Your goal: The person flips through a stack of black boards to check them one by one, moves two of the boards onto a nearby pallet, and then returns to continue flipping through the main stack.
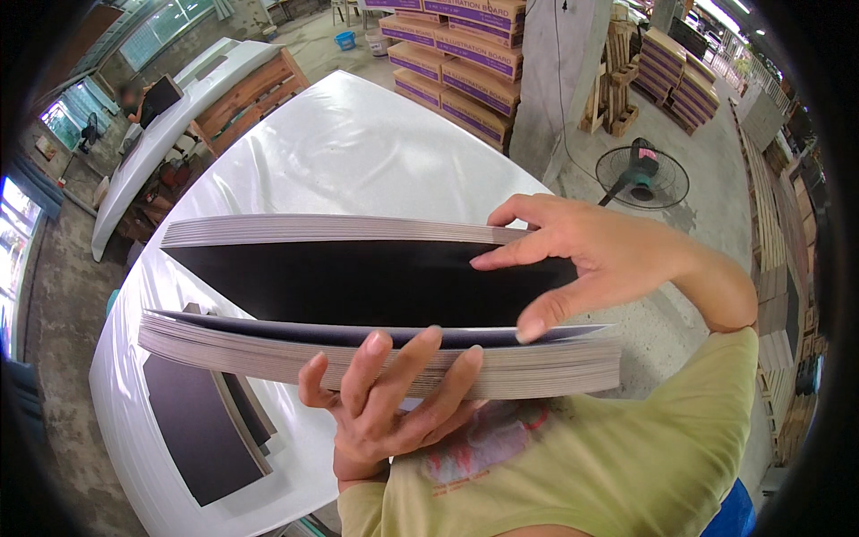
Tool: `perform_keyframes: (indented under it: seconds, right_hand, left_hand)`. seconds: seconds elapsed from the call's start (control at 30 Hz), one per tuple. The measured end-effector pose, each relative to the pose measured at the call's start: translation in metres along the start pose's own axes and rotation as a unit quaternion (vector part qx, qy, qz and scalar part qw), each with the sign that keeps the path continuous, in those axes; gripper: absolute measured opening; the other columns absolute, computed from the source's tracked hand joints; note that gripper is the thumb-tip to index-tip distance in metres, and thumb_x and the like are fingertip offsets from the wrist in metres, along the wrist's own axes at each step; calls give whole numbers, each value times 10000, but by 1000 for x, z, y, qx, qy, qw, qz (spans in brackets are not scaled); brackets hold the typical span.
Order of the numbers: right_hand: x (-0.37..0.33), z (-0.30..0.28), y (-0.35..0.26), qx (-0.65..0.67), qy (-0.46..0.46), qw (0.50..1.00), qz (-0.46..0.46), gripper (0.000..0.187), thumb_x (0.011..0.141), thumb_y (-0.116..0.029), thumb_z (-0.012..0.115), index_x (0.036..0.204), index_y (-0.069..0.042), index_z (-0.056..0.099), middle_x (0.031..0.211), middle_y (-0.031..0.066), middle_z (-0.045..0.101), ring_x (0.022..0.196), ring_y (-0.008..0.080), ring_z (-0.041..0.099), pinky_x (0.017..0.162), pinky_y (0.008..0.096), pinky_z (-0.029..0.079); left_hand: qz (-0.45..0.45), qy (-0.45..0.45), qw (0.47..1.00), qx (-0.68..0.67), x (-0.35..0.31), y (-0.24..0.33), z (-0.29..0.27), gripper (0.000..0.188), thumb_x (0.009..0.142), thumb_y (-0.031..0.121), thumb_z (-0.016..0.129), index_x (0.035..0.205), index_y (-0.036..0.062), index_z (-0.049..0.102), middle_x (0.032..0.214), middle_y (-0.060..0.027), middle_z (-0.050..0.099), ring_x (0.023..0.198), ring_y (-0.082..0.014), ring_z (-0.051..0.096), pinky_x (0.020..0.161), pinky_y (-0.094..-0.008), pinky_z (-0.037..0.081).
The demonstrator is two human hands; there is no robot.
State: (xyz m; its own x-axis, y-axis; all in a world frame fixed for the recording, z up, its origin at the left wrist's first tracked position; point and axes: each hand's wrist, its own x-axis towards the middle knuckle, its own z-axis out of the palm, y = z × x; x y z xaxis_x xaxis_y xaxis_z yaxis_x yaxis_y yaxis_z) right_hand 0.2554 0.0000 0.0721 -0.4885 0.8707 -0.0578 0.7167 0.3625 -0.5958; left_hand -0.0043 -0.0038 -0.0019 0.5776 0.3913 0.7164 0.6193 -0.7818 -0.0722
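Two thick stacks of black-faced boards with grey edges stand before me, parted like an opened book. Against the near stack of boards (537,374) rests my left hand (394,398), its bent fingers over the grey edges, holding it close to my shirt. My right hand (591,255) spreads across the gap at the right end. Its thumb tip is at the near stack's loose top sheet, while the other fingertips reach the far stack of boards (358,282), one over its upper edge. A wide black face shows between the stacks; their lower edges are hidden.
A table under glossy white sheeting (349,134) bears the boards; more dark boards (192,430) lie at its left. Beyond are stacked cartons (456,72), a pillar (555,89) and a standing fan (641,174). A person (134,107) sits at another white-covered table, far left.
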Motion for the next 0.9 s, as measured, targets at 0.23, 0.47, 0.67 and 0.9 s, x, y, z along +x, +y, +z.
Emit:
perform_keyframes:
  seconds: [0.23,0.47,0.67,0.9]
  right_hand:
    - [2,-4,3,0,-15,1000,26,903,576,-592,749,1196,28,532,1222,167,424,842,244,528,690,321,434]
    - [6,-10,2,-13,-19,999,29,876,566,-555,774,1182,23,545,1209,171,438,883,254,520,713,331,426]
    - [5,-12,4,-24,-17,999,18,796,614,-538,750,1163,9,565,1214,193,437,992,291,524,788,327,434]
    - [0,-14,10,85,-33,996,-18,349,805,-360,637,992,-68,678,1250,184,451,1011,283,551,736,305,485]
  left_hand:
    - [15,27,1000,8,-3,-1,5,337,691,659,584,910,412,653,1092,48,428,1257,-226,275,1019,-509,174]
    - [-7,60,998,-29,-3,-1,11,284,729,593,592,956,429,636,1098,91,467,1265,-166,276,1074,-499,81]
    - [-4,65,997,-30,-3,0,12,288,732,595,581,957,422,635,1140,94,466,1265,-170,276,1068,-503,83]
    - [3,42,999,-24,-2,-1,11,282,747,581,572,965,414,637,1063,132,511,1204,-124,366,1070,-504,75]
